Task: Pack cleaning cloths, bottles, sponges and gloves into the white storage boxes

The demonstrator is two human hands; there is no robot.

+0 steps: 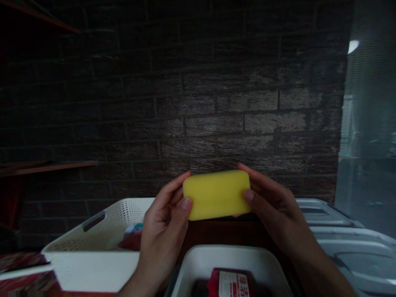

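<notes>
A yellow sponge [217,195], block-shaped with rounded corners, is held up level in front of the brick wall. My left hand [167,218] grips its left end, the thumb in front and the fingers behind. At the right end my right hand [274,210] pinches it the same way. Below the sponge stands a white bin [262,253] holding a red package [230,282] with a white label. The lower part of that bin is cut off by the frame.
To the left is a white perforated basket [95,264] with a few items inside. Clear-grey plastic lids [361,247] lie at the right. A wooden shelf [55,167] juts out at the left, and a dark brick wall [198,111] rises behind. Glass [368,123] borders it on the right.
</notes>
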